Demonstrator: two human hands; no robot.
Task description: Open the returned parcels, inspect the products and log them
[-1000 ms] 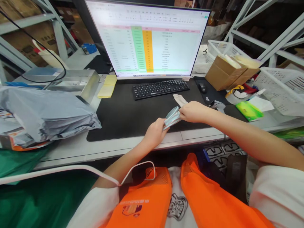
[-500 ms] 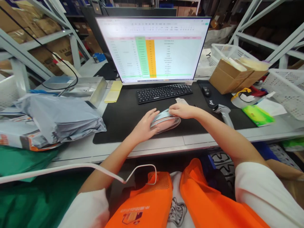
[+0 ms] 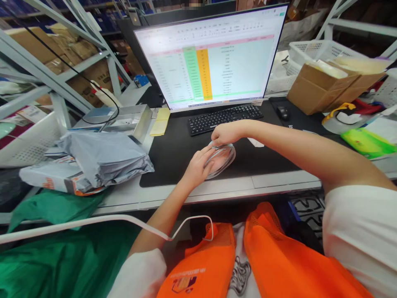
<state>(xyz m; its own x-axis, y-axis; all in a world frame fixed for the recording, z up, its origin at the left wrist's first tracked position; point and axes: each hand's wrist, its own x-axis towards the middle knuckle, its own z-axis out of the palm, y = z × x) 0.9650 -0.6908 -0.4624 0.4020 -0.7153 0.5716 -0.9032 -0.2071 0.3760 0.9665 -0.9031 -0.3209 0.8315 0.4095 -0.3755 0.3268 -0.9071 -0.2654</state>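
Observation:
A clear, rounded plastic pouch [image 3: 223, 160] with something pinkish inside is held just above the black desk mat [image 3: 173, 159]. My left hand [image 3: 198, 166] grips its left side, fingers over the top and thumb across the front. At the pouch's pale blue upper edge, my right hand [image 3: 228, 133] is closed in a pinch, close to my left fingertips. Whether it pinches the edge itself or a small slider there is too small to make out. A white slip of paper [image 3: 256, 142] lies on the mat under my right forearm.
Behind the hands are a black keyboard [image 3: 217, 120], a monitor [image 3: 235, 70] and a mouse [image 3: 282, 112]. Grey mailer bags [image 3: 105, 155] are piled on the left. To the right stand a cardboard box [image 3: 319, 89], a tape roll [image 3: 338, 120] and a green packet [image 3: 366, 142].
My right hand has moved left along the pouch's upper edge toward my left hand. The pouch is tilted more steeply. The view has turned, and my right forearm now covers the handheld scanner.

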